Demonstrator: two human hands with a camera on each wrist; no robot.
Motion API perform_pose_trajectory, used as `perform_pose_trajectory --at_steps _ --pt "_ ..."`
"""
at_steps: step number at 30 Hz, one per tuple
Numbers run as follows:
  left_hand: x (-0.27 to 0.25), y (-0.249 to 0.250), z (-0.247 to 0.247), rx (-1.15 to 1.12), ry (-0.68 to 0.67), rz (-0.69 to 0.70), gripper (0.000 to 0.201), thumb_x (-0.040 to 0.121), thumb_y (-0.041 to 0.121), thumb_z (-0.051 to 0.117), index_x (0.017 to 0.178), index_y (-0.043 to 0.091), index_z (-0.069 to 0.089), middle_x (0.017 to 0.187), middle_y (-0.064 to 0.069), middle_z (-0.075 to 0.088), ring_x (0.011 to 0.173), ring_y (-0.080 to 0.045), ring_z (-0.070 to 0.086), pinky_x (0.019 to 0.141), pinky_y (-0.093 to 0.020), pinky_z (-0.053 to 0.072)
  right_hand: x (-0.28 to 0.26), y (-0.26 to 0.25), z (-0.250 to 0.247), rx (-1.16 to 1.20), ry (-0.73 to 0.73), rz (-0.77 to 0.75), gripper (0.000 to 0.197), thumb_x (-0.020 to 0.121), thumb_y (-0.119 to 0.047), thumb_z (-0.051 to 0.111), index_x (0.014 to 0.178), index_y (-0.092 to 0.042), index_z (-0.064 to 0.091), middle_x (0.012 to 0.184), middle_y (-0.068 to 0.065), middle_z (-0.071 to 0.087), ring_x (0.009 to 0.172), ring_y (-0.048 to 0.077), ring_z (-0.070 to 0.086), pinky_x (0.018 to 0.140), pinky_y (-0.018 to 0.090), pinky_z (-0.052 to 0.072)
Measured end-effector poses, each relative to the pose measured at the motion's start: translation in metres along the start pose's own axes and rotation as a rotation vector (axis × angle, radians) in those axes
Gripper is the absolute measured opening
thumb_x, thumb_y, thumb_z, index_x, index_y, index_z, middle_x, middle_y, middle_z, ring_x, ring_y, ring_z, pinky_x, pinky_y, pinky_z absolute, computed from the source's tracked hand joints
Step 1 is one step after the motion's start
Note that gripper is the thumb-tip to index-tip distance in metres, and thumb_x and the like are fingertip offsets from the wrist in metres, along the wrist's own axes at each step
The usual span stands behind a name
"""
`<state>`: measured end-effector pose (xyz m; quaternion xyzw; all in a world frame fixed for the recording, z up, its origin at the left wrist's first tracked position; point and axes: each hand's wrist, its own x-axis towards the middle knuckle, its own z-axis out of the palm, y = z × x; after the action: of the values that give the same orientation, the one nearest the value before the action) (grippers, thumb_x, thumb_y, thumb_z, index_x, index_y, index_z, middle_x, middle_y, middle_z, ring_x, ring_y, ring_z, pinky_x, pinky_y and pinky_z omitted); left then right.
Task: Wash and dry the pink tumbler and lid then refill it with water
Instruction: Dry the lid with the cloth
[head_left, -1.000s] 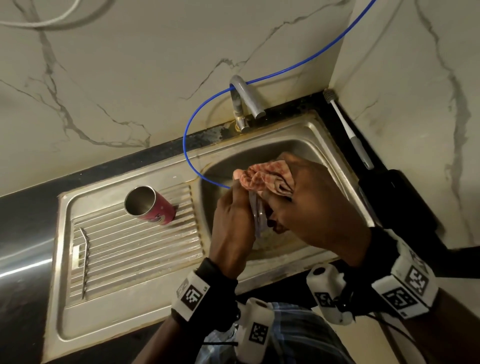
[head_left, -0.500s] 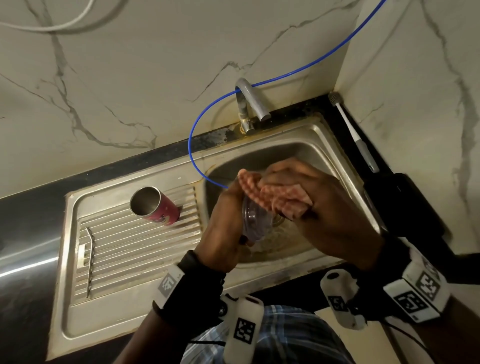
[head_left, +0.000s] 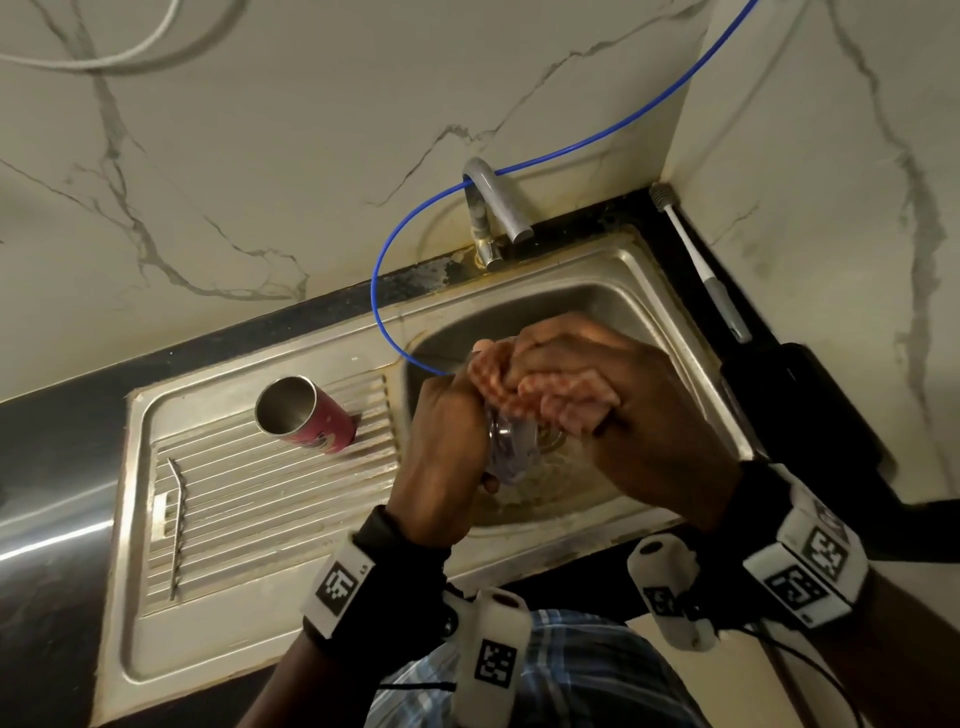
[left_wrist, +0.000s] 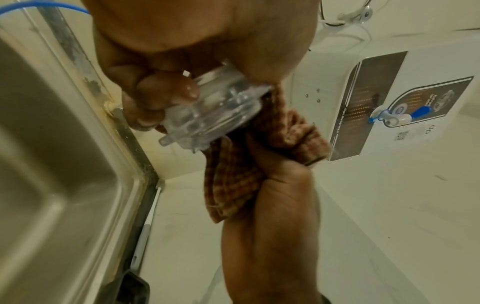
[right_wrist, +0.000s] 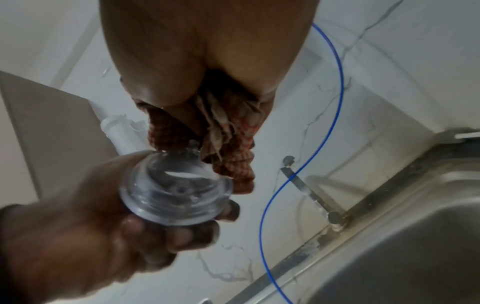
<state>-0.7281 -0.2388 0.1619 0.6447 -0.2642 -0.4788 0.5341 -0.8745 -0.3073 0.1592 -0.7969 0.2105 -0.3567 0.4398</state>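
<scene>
both hands work over the sink basin (head_left: 597, 317) in the head view, probably so drips fall into it and not on the counter (head_left: 62, 431). the left hand (head_left: 447, 441) is curled round the clear lid (head_left: 511, 449) and holds it on edge, while the right hand (head_left: 639, 410) bunches a checked cloth (head_left: 545, 395) against the lid's upper side. the pink tumbler (head_left: 311, 415) lies on its side on the ribbed drainboard (head_left: 260, 499), mouth toward the camera, well apart from the hands, likely set there to drain. a metal straw (head_left: 176, 525) lies further left on the ribs.

from the left wrist, fingertips (left_wrist: 166, 90) and thumb pinch the lid (left_wrist: 215, 111) by its rim, leaving its face free for the cloth (left_wrist: 241, 181), which the right hand (left_wrist: 280, 193) grips in a fist.

from the right wrist, the left hand (right_wrist: 85, 232) cups the lid (right_wrist: 176, 193) from below with its inside turned up, and the cloth (right_wrist: 231, 148) hangs from the right hand's closed fingers, touching the lid's far rim; blur makes it hard to tell how wet the lid is.
</scene>
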Motion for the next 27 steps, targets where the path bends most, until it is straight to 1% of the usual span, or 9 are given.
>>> perform_pose_trajectory --at_steps 2,4,9,12,15,18,21,25,27 --pt "0.000 0.004 0.000 0.057 0.013 0.043 0.044 0.111 0.035 0.045 0.083 0.027 0.077 0.088 -0.015 0.077 0.086 -0.036 0.073 0.077 -0.046 0.057 0.003 0.008 -0.003 0.005 0.045 0.093 0.032 0.087 0.009 0.071 0.112 -0.010 0.075 0.116 -0.001 0.067 0.110 0.017 0.068 0.094 0.045 0.056" --pt "0.000 0.006 0.000 0.058 0.024 0.079 0.039 0.113 0.029 0.045 0.088 0.019 0.074 0.091 -0.019 0.077 0.085 -0.034 0.072 0.079 -0.045 0.058 0.002 0.005 -0.002 -0.044 0.061 0.091 0.036 0.085 0.011 0.071 0.115 -0.010 0.075 0.118 0.000 0.067 0.111 0.015 0.067 0.094 0.043 0.055" --pt "-0.003 0.001 -0.002 0.029 -0.042 0.123 0.041 0.102 0.026 0.051 0.072 0.030 0.079 0.077 -0.001 0.073 0.080 -0.017 0.068 0.075 -0.033 0.056 -0.004 -0.011 0.005 -0.110 -0.026 -0.092 0.020 0.088 -0.002 0.073 0.106 -0.007 0.076 0.117 0.006 0.066 0.112 0.030 0.062 0.093 0.047 0.052" --pt "-0.002 0.001 -0.001 0.170 -0.013 0.143 0.041 0.110 0.025 0.051 0.074 0.021 0.071 0.076 -0.014 0.070 0.072 -0.018 0.067 0.064 -0.032 0.055 0.002 0.001 -0.003 0.059 0.031 0.089 0.024 0.088 0.002 0.066 0.107 -0.008 0.075 0.112 0.003 0.068 0.106 0.022 0.068 0.091 0.044 0.057" --pt "0.002 0.004 0.000 0.131 0.013 0.171 0.034 0.107 0.048 0.049 0.108 0.029 0.077 0.108 -0.002 0.079 0.108 -0.023 0.074 0.099 -0.052 0.056 -0.002 0.008 -0.004 0.266 0.112 0.306 0.023 0.090 -0.004 0.070 0.111 -0.015 0.073 0.102 0.004 0.072 0.092 0.029 0.072 0.076 0.048 0.061" --pt "0.005 0.009 -0.003 0.116 0.067 0.234 0.049 0.097 0.063 0.047 0.132 0.035 0.067 0.128 0.006 0.072 0.124 -0.026 0.067 0.104 -0.063 0.053 -0.013 0.003 0.004 0.507 0.203 0.584 0.017 0.098 -0.022 0.069 0.114 -0.020 0.075 0.100 0.011 0.077 0.091 0.035 0.076 0.074 0.053 0.062" --pt "0.006 0.018 -0.001 0.171 0.115 0.362 0.041 0.103 0.051 0.043 0.125 0.026 0.066 0.107 0.021 0.070 0.108 -0.015 0.068 0.096 -0.063 0.055 -0.024 0.003 0.015 0.585 0.283 0.673 0.031 0.098 -0.001 0.060 0.104 -0.024 0.080 0.104 0.010 0.079 0.099 0.032 0.076 0.082 0.064 0.059" --pt "0.014 0.013 0.001 0.124 0.176 0.412 0.031 0.105 0.049 0.041 0.103 0.030 0.065 0.096 0.006 0.065 0.095 -0.031 0.063 0.089 -0.072 0.051 -0.035 0.000 0.028 0.715 0.251 0.727 0.034 0.097 0.007 0.056 0.103 -0.016 0.080 0.106 0.018 0.077 0.101 0.039 0.074 0.088 0.068 0.056" --pt "0.018 0.010 0.000 0.086 0.191 0.388 0.032 0.104 0.052 0.040 0.093 0.032 0.063 0.090 0.002 0.063 0.087 -0.027 0.057 0.086 -0.068 0.050 -0.038 -0.005 0.033 0.704 0.246 0.758 0.038 0.097 0.005 0.057 0.097 -0.024 0.082 0.103 0.015 0.078 0.099 0.036 0.076 0.086 0.066 0.058"
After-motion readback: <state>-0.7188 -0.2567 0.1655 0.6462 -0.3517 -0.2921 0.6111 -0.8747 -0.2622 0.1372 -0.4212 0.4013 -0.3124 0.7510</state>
